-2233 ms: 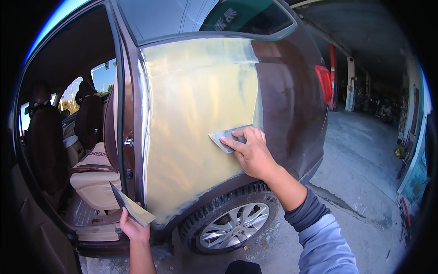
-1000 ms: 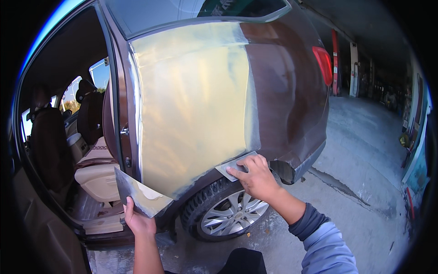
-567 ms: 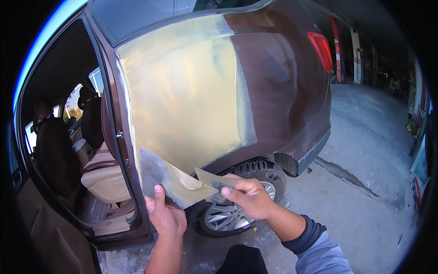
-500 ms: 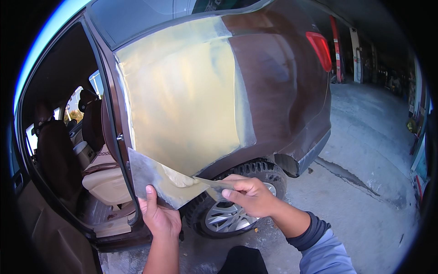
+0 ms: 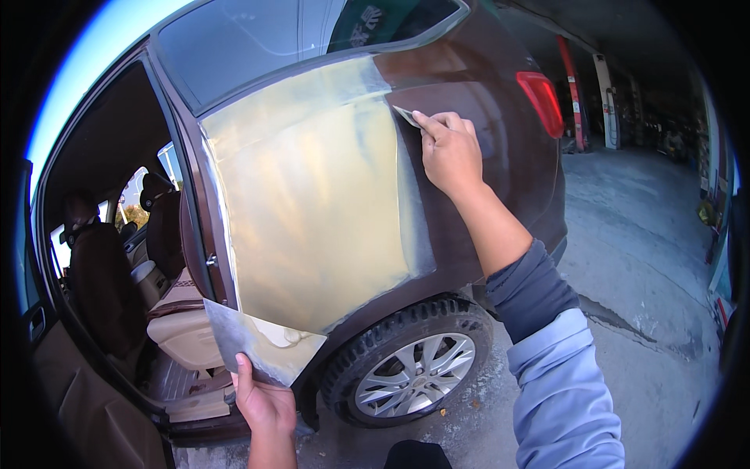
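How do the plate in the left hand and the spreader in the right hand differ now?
The plate looks larger, its broad face in view; the spreader looks smaller, seen nearly edge-on. The plate is low, left of the rear wheel; the spreader is high, by the upper right edge of the yellowish patch. Both look thin, the plate gripped by the left hand, the spreader by the right hand.
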The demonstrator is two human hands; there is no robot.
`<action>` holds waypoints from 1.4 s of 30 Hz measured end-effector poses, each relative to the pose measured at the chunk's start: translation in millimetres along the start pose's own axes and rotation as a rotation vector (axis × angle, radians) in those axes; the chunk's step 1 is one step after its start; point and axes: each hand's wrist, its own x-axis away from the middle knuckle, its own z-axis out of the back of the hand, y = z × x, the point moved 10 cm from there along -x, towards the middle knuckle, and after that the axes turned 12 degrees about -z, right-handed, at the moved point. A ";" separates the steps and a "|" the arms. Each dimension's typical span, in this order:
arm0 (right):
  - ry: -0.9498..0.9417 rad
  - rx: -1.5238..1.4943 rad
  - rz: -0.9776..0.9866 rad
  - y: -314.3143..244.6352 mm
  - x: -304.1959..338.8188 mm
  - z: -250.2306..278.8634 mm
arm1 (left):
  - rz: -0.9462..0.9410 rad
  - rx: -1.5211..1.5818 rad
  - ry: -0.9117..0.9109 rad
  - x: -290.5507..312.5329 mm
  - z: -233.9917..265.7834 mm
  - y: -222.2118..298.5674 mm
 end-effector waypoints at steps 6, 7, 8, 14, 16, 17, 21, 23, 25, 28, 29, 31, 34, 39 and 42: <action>-0.092 -0.018 -0.074 -10.6 -4.6 -23.6 | -0.003 0.020 -0.020 -3.0 4.6 8.2; -0.116 -0.033 -0.069 -13.3 -1.5 -26.0 | 0.014 0.026 -0.001 -3.0 7.4 7.1; -0.141 -0.047 -0.064 -15.7 3.3 -27.7 | 0.026 0.036 -0.001 -3.1 8.4 6.2; -0.220 -0.152 0.010 -31.7 56.9 -22.9 | 0.057 0.023 -0.005 -0.7 13.8 -4.3; -0.247 -0.170 0.017 -35.6 77.2 -21.1 | 0.061 0.021 -0.022 0.4 12.5 -8.3; -0.251 -0.175 0.021 -37.6 85.9 -19.8 | 0.068 0.020 -0.015 0.7 13.1 -10.1; -0.314 -0.155 0.006 -41.1 116.6 -18.1 | 0.085 0.023 -0.018 1.3 12.8 -13.7; -0.344 -0.133 0.014 -44.2 128.9 -17.1 | 0.096 0.027 -0.009 1.7 14.1 -15.1; -0.436 -0.122 -0.024 -43.2 142.3 -21.3 | 0.094 0.038 -0.023 1.8 13.3 -15.7; -0.466 -0.124 0.002 -47.6 157.9 -17.4 | 0.095 0.027 -0.022 3.3 14.9 -18.0; -0.475 -0.119 0.010 -48.3 162.8 -16.6 | 0.102 0.023 -0.015 3.8 16.0 -19.2; -0.468 -0.130 0.049 -51.5 172.4 -12.8 | 0.106 0.026 -0.024 4.9 15.5 -20.3; -0.451 -0.145 0.114 -55.1 185.3 -8.0 | 0.104 0.022 -0.027 5.8 14.9 -20.2; -0.464 -0.173 0.180 -56.8 205.1 -1.3 | 0.109 0.013 -0.003 8.1 14.8 -20.5; -0.503 -0.192 0.199 -56.6 217.1 2.4 | 0.114 0.019 -0.012 9.0 12.5 -22.1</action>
